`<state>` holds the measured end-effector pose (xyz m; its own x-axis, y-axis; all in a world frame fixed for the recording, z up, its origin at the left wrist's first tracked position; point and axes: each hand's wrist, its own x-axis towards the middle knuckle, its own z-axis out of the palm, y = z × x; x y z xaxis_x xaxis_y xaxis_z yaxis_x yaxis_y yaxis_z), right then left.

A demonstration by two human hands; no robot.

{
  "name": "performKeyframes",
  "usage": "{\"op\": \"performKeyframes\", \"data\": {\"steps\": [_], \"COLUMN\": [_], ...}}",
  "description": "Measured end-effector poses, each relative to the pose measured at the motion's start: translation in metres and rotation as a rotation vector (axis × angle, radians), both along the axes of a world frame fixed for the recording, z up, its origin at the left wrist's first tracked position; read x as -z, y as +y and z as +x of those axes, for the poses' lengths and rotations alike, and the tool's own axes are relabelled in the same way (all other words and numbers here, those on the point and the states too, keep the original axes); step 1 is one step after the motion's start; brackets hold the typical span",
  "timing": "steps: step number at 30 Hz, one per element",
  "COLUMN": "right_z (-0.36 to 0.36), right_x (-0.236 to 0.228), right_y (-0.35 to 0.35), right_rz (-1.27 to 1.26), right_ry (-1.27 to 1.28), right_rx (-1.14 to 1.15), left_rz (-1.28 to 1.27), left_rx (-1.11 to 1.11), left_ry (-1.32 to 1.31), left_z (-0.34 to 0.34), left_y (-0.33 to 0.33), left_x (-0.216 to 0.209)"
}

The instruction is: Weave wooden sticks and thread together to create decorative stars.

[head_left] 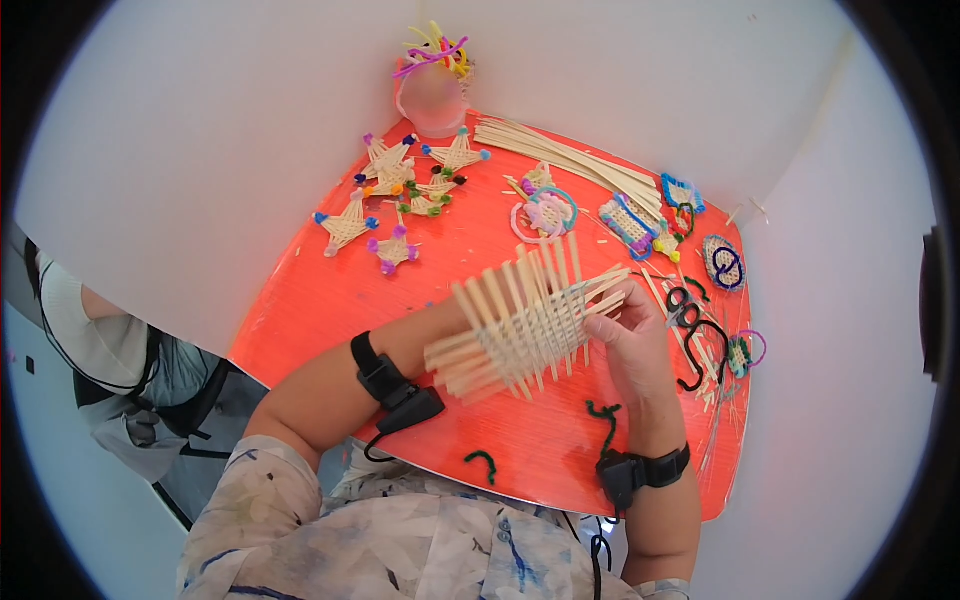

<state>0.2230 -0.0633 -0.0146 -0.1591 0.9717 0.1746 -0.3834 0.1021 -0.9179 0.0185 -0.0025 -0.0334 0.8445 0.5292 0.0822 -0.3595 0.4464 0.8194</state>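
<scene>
A loosely woven panel of flat, pale bamboo-like strips (535,335) is held up above the red table, its strip ends sticking out and slightly blurred. At its right edge, the thumb and fingers of my right hand (636,325) are closed on the strip ends. My left forearm (415,330) reaches behind the panel, which covers my left hand, so its fingers cannot be seen. Short dark green pipe cleaner pieces (482,466) lie near the front edge. Black-handled scissors (684,305) rest beyond my right hand, beside a curved black pipe cleaner (690,360).
Woven stars with coloured tips (347,224) lie at the far left of the red table (330,290). A tub with pipe cleaners (432,95) stands in the back corner. Long loose strips (570,155) lie along the back. Small woven pieces (628,222) and strip scraps cover the right side, near white walls.
</scene>
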Motion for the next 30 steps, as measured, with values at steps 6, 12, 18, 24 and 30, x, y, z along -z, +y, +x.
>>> {"op": "performKeyframes", "data": {"steps": [6, 12, 18, 24, 30], "right_z": [0.022, 0.026, 0.023, 0.006, -0.003], "right_x": [0.01, 0.0, 0.006, 0.009, 0.013], "right_y": [0.014, 0.013, 0.013, 0.008, 0.005], "right_rz": [-0.076, -0.105, -0.08, -0.037, 0.003], "right_ry": [-0.102, -0.054, -0.103, -0.204, -0.311], "right_rx": [0.176, 0.186, 0.194, 0.13, 0.115], "left_rz": [-0.204, -0.151, 0.059, 0.044, 0.105], "left_rx": [-0.129, -0.033, -0.133, -0.1, -0.125], "left_ry": [-0.053, -0.162, 0.107, 0.07, 0.126], "left_z": [0.001, -0.005, 0.003, 0.012, 0.013], "left_y": [0.007, 0.006, -0.001, -0.008, -0.008], "left_x": [0.007, 0.004, -0.003, -0.009, -0.014]}}
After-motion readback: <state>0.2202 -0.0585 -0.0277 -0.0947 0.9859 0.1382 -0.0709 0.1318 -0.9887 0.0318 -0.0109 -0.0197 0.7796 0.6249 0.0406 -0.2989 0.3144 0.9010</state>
